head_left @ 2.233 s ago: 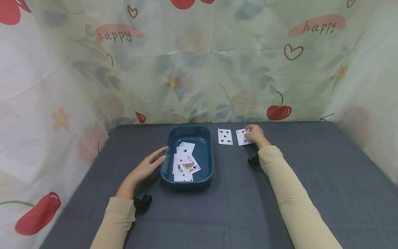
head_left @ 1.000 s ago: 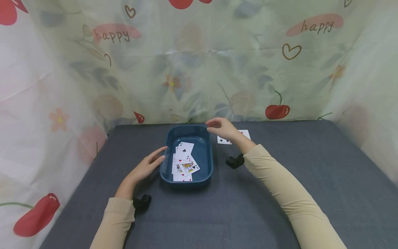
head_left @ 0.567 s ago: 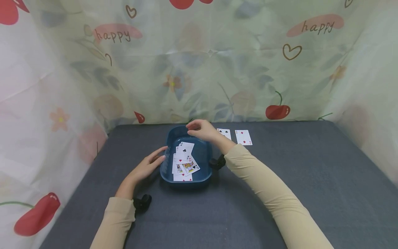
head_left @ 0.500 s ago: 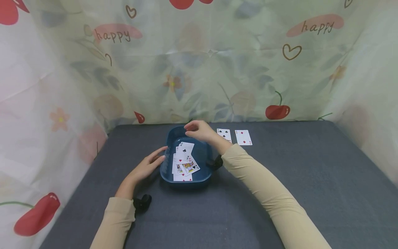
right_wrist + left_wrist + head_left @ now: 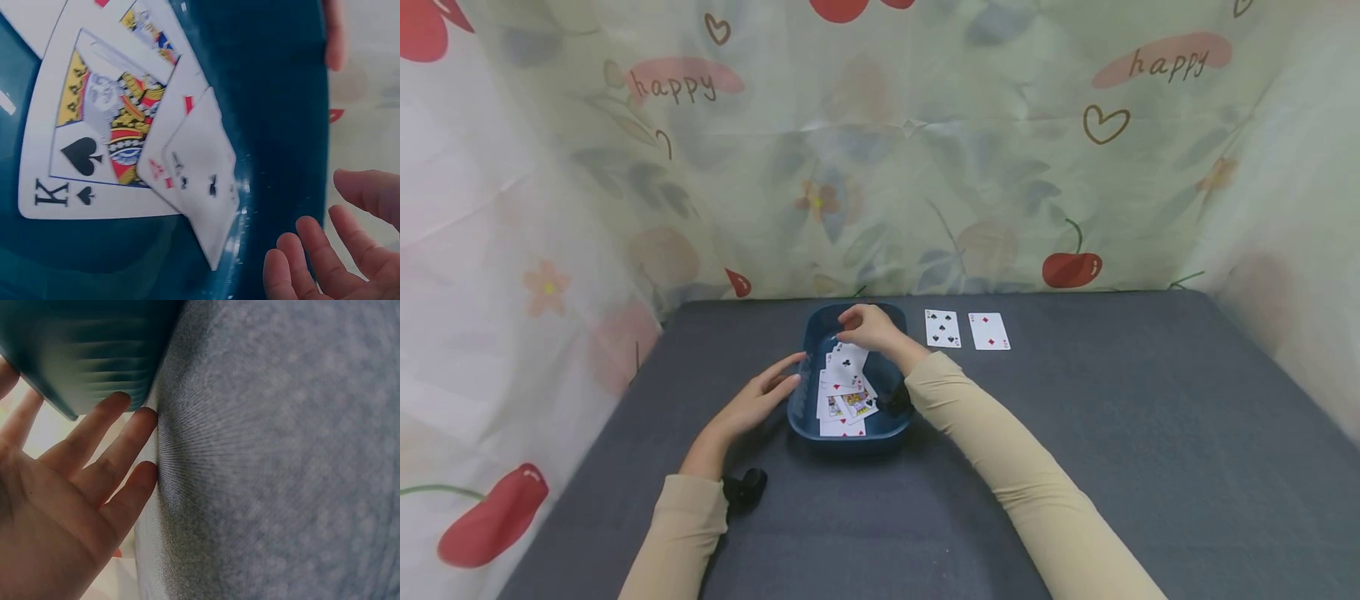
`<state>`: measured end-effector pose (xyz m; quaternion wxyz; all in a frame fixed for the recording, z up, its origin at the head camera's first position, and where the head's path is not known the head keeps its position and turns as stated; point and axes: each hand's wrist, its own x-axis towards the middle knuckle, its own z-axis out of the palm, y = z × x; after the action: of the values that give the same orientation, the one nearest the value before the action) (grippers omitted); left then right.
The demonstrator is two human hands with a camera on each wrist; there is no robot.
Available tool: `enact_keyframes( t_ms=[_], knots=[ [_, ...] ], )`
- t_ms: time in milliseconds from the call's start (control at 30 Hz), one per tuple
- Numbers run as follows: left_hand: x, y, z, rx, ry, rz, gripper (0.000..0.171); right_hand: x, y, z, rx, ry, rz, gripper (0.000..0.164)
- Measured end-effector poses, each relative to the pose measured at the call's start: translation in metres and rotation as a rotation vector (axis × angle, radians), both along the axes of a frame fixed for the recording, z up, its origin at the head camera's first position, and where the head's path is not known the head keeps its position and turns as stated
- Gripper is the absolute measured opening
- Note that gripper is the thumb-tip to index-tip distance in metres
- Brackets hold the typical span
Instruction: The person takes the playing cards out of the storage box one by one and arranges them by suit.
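Note:
A dark blue plastic tub [image 5: 850, 446] stands on the cloth-covered table, with several face-up playing cards overlapping inside. Topmost lies a club card [image 5: 847, 367], and a king of spades [image 5: 94, 156] shows below it in the right wrist view. My right hand [image 5: 871, 328] is over the tub's far half, its fingertips close to the club card's far edge. In the right wrist view its fingers are loosely bent, with no card between them. My left hand [image 5: 752, 404] rests beside the tub, straight fingers against its left wall; the left wrist view shows them spread.
Right of the tub, two face-up cards lie side by side near the table's far edge: a spade card [image 5: 942, 329] and a two of diamonds [image 5: 988, 332]. A printed curtain [image 5: 895, 167] hangs behind the table [image 5: 1075, 467] and along both sides.
My right hand has let go of the two of diamonds, leaving it beside the spade card, and moved left and down into the tub. My left hand has stayed put.

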<state>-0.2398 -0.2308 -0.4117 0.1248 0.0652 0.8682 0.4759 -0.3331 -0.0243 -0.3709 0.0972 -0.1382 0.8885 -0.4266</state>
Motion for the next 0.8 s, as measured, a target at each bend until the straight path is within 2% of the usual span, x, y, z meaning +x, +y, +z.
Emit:
enact_keyframes(
  t_ms=[133,367,400,467,533,600,633,700,800],
  knots=[
    [0.000,0.000,0.000,-0.001,0.004,-0.001,0.053,-0.005,-0.001,-0.010,0.029,0.006,-0.019,0.036],
    [0.000,0.000,-0.001,-0.001,0.011,-0.003,0.053,-0.083,-0.006,-0.095,0.046,0.054,0.059,0.048],
    [0.000,0.000,-0.001,-0.003,0.009,-0.001,0.053,-0.079,-0.006,-0.091,0.082,0.025,0.058,0.051],
    [0.000,0.000,-0.001,-0.003,0.007,0.002,0.053,-0.068,-0.007,-0.083,0.119,0.024,0.065,0.055],
    [0.000,0.000,-0.001,-0.003,0.004,0.001,0.054,-0.047,-0.006,-0.065,0.158,0.019,0.068,0.059],
    [0.000,0.000,-0.001,0.000,0.004,0.002,0.054,-0.023,-0.006,-0.041,0.210,-0.025,0.071,0.062],
    [0.000,0.000,-0.001,0.002,0.005,0.002,0.054,-0.016,-0.006,-0.036,0.228,-0.020,0.076,0.062],
    [0.000,0.000,-0.001,0.003,0.004,0.002,0.053,-0.006,-0.005,-0.028,0.262,-0.015,0.084,0.064],
    [0.001,0.000,-0.001,0.009,0.004,0.002,0.053,-0.001,-0.004,-0.024,0.305,-0.006,0.099,0.069]
  ],
)
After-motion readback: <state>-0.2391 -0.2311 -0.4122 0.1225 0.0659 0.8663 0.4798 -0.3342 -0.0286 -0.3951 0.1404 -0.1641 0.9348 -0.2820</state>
